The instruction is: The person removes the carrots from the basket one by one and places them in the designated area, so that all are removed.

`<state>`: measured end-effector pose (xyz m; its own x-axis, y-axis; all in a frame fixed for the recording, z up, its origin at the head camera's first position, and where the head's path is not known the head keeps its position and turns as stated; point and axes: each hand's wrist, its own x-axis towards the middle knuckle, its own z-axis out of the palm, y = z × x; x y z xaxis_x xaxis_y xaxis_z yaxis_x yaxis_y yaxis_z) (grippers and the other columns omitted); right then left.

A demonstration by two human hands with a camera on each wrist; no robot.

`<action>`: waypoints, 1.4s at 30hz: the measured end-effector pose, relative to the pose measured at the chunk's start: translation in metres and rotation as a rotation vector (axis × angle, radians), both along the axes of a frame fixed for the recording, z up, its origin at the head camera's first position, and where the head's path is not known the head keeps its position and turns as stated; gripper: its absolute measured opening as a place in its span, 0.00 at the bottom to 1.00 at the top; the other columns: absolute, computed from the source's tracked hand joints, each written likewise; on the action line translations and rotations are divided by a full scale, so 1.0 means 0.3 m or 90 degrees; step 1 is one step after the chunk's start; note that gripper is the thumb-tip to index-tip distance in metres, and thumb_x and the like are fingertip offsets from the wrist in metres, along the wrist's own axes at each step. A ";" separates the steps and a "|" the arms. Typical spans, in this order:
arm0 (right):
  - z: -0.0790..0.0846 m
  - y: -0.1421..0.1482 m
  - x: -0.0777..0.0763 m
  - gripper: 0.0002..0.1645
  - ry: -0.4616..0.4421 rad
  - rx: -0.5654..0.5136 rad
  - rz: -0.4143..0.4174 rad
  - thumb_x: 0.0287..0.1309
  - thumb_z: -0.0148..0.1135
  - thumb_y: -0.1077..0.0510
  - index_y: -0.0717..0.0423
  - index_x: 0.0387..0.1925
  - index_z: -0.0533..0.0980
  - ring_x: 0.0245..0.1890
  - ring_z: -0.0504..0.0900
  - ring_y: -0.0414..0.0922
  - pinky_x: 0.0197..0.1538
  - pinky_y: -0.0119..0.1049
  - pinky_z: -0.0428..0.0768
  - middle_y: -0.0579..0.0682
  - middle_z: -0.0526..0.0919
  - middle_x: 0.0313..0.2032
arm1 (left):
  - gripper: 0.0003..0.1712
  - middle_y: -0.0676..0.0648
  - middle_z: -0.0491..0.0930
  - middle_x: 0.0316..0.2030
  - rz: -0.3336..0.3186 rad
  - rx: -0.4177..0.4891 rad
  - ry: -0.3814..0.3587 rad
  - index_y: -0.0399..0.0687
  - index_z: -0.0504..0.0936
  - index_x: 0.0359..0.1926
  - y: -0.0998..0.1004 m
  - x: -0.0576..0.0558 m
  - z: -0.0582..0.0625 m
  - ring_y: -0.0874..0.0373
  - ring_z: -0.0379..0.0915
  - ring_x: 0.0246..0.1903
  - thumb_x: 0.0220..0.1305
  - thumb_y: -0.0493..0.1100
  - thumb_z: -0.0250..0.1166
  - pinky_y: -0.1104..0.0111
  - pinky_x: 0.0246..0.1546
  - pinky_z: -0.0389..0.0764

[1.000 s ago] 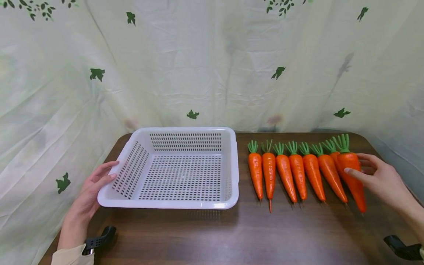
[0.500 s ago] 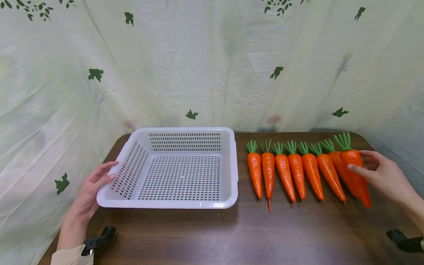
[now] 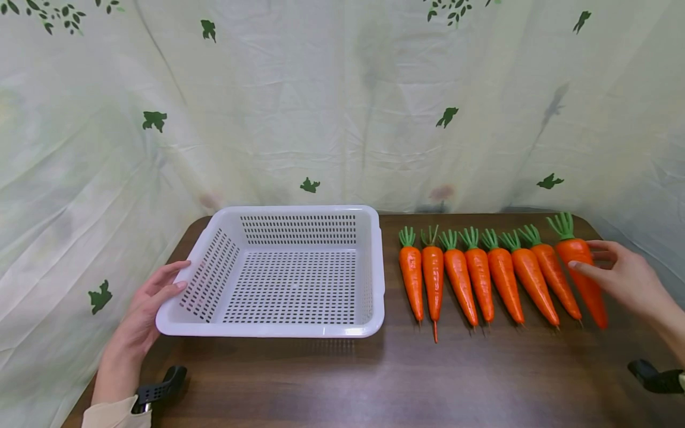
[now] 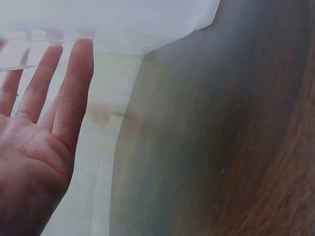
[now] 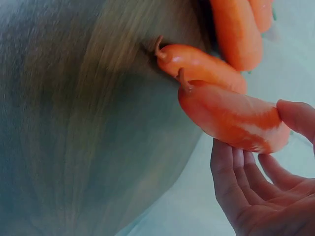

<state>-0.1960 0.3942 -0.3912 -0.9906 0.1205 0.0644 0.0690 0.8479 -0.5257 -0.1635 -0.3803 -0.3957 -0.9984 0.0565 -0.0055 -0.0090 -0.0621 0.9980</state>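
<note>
My right hand (image 3: 623, 273) grips an orange carrot (image 3: 584, 279) with green stalks at the right end of a row. In the right wrist view, thumb and fingers close on opposite sides of that carrot (image 5: 231, 115), its thin root end pointing away from the hand. Whether it touches the table is unclear. A neighbouring carrot (image 3: 558, 282) lies just left of it. On the left, my left hand (image 3: 141, 312) holds the left rim of a white perforated basket (image 3: 270, 330), thumb at the rim. From the left wrist, the hand's fingers (image 4: 74, 93) reach up to the basket's side.
Several more carrots (image 3: 480, 282) lie side by side between basket and right hand, stalks toward the back. Brown table (image 3: 428, 380) extends in front of basket and row. A pale curtain (image 3: 342, 119) with green leaf prints hangs behind the table and along its sides.
The right hand has moved the held carrot rightward, off the neighbouring carrot it overlapped, so a gap now shows between them. Left hand and basket stay put.
</note>
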 end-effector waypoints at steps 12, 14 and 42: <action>-0.027 0.047 -0.031 0.46 -0.028 0.039 -0.005 0.66 0.59 0.42 0.80 0.61 0.58 0.44 0.72 0.75 0.34 0.58 0.78 0.85 0.64 0.52 | 0.25 0.55 0.68 0.61 -0.002 0.004 0.005 0.62 0.68 0.68 -0.002 -0.001 -0.004 0.59 0.79 0.49 0.74 0.40 0.53 0.54 0.41 0.82; -0.031 0.054 -0.039 0.46 -0.032 0.041 -0.007 0.66 0.60 0.42 0.80 0.61 0.58 0.43 0.73 0.74 0.33 0.57 0.79 0.85 0.64 0.52 | 0.25 0.55 0.67 0.61 -0.002 0.004 0.005 0.62 0.68 0.68 -0.002 -0.001 -0.004 0.59 0.79 0.49 0.74 0.40 0.53 0.54 0.41 0.82; -0.066 0.104 -0.106 0.46 -0.123 -0.001 0.039 0.68 0.57 0.43 0.86 0.55 0.57 0.38 0.79 0.67 0.34 0.50 0.83 0.85 0.67 0.50 | 0.26 0.54 0.66 0.61 -0.004 0.004 0.002 0.62 0.67 0.69 0.000 -0.001 -0.001 0.59 0.78 0.50 0.74 0.40 0.53 0.53 0.42 0.81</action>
<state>-0.2279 0.4255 -0.4110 -0.9899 0.0597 -0.1284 0.1174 0.8531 -0.5084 -0.1637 -0.3804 -0.3960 -0.9981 0.0620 -0.0017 -0.0059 -0.0676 0.9977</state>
